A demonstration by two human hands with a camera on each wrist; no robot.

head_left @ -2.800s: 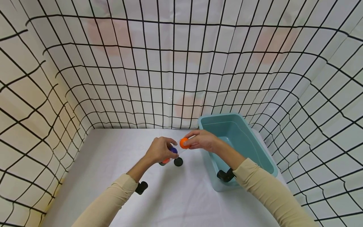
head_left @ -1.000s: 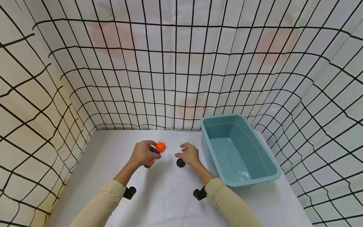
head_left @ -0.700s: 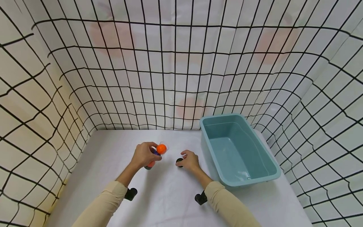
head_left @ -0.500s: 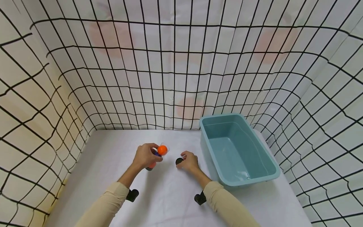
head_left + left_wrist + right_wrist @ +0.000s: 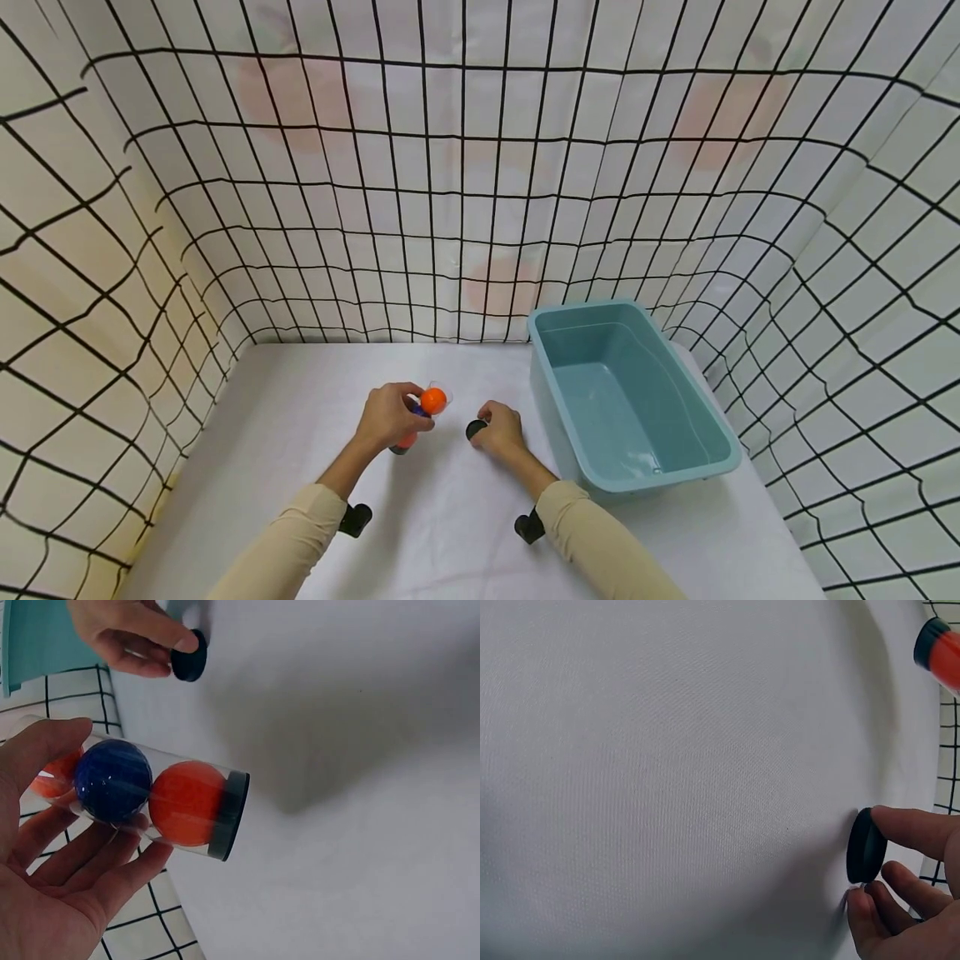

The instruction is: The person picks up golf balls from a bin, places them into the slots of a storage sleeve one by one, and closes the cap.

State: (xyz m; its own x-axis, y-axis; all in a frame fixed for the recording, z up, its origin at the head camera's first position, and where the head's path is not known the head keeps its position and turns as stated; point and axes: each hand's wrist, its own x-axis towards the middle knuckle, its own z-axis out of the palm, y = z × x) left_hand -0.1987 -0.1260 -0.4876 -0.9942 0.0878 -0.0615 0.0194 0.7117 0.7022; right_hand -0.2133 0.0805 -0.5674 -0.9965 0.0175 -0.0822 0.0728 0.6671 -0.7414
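My left hand (image 5: 382, 415) grips a clear tube (image 5: 159, 756), thumb on one side and fingers on the other. Inside it, a blue ball (image 5: 112, 782) sits between an orange ball (image 5: 433, 401) at the upper end and a red-orange ball (image 5: 187, 802) lower down. A dark cap (image 5: 229, 817) closes the lower end; the upper end looks uncapped. The tube is held tilted above the table. To its right, my right hand (image 5: 504, 428) pinches a loose black round cap (image 5: 866, 846) by its rim. The cap is tilted; whether its edge touches the table I cannot tell.
A light blue plastic bin (image 5: 558, 400) stands on the table right of my right hand. White cloth covers the table (image 5: 300, 400). Black netting (image 5: 461, 196) rises behind it and along both sides. Black devices are strapped at both wrists.
Earlier my right hand was at the orange ball by the tube's upper end; it let go, came down to the black cap on the table and pinched it. The tube moved left, then slightly back right.
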